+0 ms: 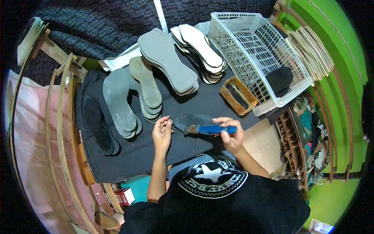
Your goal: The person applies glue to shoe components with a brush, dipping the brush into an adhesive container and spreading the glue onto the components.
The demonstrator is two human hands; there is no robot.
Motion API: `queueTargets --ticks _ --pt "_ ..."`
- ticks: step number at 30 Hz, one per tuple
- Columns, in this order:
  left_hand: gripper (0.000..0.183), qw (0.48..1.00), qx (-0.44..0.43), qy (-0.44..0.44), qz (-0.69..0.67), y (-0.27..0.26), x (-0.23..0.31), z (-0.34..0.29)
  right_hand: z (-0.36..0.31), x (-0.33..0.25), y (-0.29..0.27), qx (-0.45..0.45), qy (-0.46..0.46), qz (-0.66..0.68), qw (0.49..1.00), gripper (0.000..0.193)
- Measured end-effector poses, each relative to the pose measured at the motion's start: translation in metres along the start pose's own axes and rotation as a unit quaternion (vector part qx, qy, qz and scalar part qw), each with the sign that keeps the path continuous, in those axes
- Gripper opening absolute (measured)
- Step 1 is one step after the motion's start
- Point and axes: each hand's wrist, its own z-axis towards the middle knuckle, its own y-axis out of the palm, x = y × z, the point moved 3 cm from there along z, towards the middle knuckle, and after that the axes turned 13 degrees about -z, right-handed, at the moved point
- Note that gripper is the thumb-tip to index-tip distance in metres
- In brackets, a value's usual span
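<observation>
Gripping one blue brush [208,129], right hand [233,137]; left hand [161,135] apparently pinching one insole [191,119].

I look past a table [128,167] draped in dark cloth to a dark patterned curtain [97,31] across the far side. A bright green wall [344,78] fills my right, while pink sheeting [33,128] spreads on the left behind wooden rails [59,113] (my fisheye feed bows them badly). Lower right, I make out pale floor tiles [259,144] next to a compartmented wooden rack [287,144].
</observation>
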Motion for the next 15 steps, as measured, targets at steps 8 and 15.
queueTargets --ticks 8,15 --pt "0.022 1.000 0.001 -0.002 0.019 0.0001 0.0003 0.0031 0.0035 -0.0013 0.0031 -0.051 -0.069 -0.067 0.994 0.019" --pt "0.021 1.000 -0.001 -0.003 -0.003 -0.0011 -0.0039 0.0041 0.0063 -0.0071 0.0086 -0.057 -0.076 -0.072 0.993 0.021"
